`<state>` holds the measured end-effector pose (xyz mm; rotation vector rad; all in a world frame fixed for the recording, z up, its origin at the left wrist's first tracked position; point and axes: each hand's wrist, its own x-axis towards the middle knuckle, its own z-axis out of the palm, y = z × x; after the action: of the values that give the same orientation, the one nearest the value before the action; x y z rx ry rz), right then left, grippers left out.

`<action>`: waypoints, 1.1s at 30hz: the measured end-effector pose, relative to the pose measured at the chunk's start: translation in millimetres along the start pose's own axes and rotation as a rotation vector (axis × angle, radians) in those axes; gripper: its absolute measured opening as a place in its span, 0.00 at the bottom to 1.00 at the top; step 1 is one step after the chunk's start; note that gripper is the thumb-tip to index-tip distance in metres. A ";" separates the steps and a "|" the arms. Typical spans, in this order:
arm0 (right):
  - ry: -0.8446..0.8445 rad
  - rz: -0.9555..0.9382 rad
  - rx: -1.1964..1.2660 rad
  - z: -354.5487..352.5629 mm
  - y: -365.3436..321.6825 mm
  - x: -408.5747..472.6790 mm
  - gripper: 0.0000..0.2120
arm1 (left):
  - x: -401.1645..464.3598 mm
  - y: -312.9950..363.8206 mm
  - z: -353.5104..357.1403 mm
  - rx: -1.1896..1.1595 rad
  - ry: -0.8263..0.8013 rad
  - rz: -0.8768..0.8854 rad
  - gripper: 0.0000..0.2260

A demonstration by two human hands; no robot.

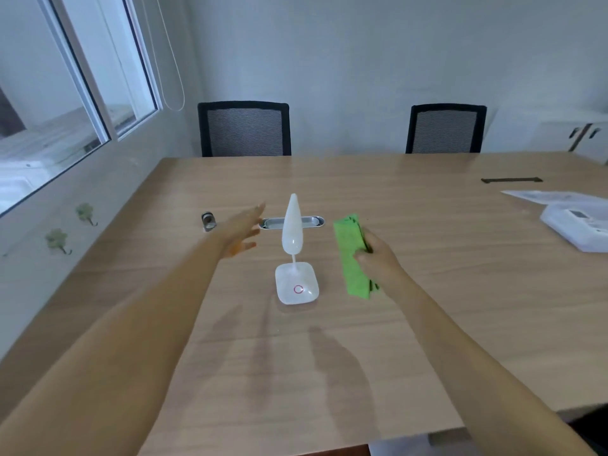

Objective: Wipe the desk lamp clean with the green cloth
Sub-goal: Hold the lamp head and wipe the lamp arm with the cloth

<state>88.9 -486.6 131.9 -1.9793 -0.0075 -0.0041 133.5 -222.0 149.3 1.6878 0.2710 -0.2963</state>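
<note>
Window (65, 93), aluminium-framed, with a looped white blind cord (171, 60): stood far to the left of the left hand, above a pale wall carrying two small green leaf-shaped hooks (86, 213).

Small round metal-and-black object (208, 221): sat on the wooden table just left of the left hand; too blurred to identify.

Left hand (243, 232): was stretched forward above the light wood-grain table (427, 324), palm open, fingers straight and spread, gripping nothing. It was motion-blurred and lay just left of the lamp head, apart from it.

Oval brushed-metal cable grommet (312, 221): was set into the tabletop beyond the left fingertips and partly hidden behind the lamp head.

White plastic desk lamp (296, 258): stood upright between the two hands, with a tapered teardrop head pointing up, a thin white neck and a rounded square base bearing a red ring button. Neither hand touched it.

Bright green folded microfibre cloth (352, 255): lay lengthwise on the table just right of the lamp base, a dark edge trim showing along its right side.

Right hand (381, 258): was closed on the cloth's right edge about midway along, fingers curled over the fabric.

Two black mesh-backed office chairs (244, 128): stood beyond both hands at the table's far edge.

Dark flat cable slot (511, 180), white paper sheets (539, 196) and a clear plastic-wrapped white box (579, 225): lay well to the right of the right hand.

White cabinet (579, 133): stood against the far right wall.
</note>
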 end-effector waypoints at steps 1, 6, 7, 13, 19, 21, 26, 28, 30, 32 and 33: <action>0.022 -0.081 -0.075 -5.3 -11.9 0.7 0.28 | 3.1 12.4 2.4 0.005 -0.018 0.038 0.30; 0.171 -0.522 -0.357 -2.5 -51.1 3.8 0.31 | 20.0 38.5 19.7 0.120 -0.098 0.106 0.29; 0.200 -0.575 -0.419 1.1 -55.8 5.7 0.31 | 23.2 39.7 21.9 0.135 -0.115 0.109 0.28; 0.232 -0.692 -0.604 26.0 -77.8 7.9 0.30 | 34.4 39.0 28.0 0.105 -0.141 0.105 0.09; 0.124 -0.679 -0.754 35.6 -81.2 6.4 0.34 | 39.7 37.0 23.8 0.143 -0.129 0.146 0.15; 0.082 -0.677 -0.782 34.5 -80.5 2.0 0.32 | 37.7 37.3 24.1 0.133 -0.142 0.153 0.18; 0.053 -0.748 -0.765 30.8 -67.5 -28.4 0.32 | 40.5 38.8 22.8 0.139 -0.146 0.139 0.18; 0.040 -0.793 -0.756 26.6 -56.2 -44.3 0.30 | 40.3 39.9 22.4 0.161 -0.135 0.132 0.18; 0.006 -0.830 -0.758 20.5 -48.5 -58.2 0.30 | 40.8 40.5 22.9 0.165 -0.140 0.129 0.18; 0.003 -0.860 -0.737 13.2 -48.5 -65.1 0.30 | 41.1 40.7 24.6 0.149 -0.143 0.124 0.18; 0.024 -0.867 -0.712 10.4 -52.1 -64.1 0.30 | 41.2 40.6 24.5 0.142 -0.143 0.120 0.17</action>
<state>24.4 -456.6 175.2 -2.5175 -0.9582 -0.6710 185.1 -251.4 169.5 1.8055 0.0426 -0.3511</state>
